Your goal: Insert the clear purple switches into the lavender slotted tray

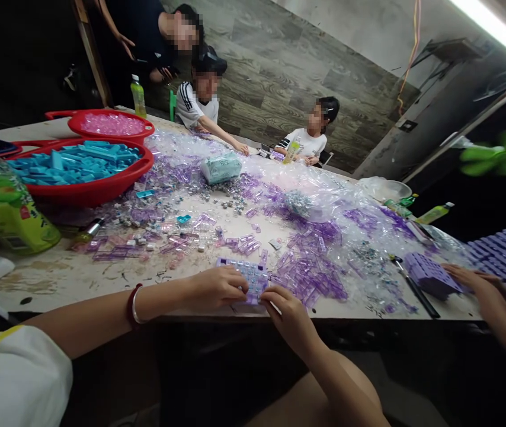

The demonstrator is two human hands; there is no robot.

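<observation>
A light purple plastic rack (pixel 257 274) with rows of small pale, shiny pieces lies at the table's front edge. My left hand (pixel 220 289) has its fingers curled and closed over the rack's left part. At the lower right corner of the rack, my right hand (pixel 286 314) pinches with thumb and forefinger; what is between those fingertips is too small to make out. Clear purple plastic strips (pixel 313 267) are heaped just right of the rack. Several more purple strips (pixel 242 243) lie scattered behind it.
Red baskets hold turquoise parts (pixel 84 163) and pink parts (pixel 111 123) at the left, near a large green bottle (pixel 10 207). A tissue pack (pixel 221 168) stands mid-table. At right, a co-worker's hands (pixel 475 281) touch a purple block (pixel 431 274) beside a black-handled tool (pixel 415 287). People are across the table.
</observation>
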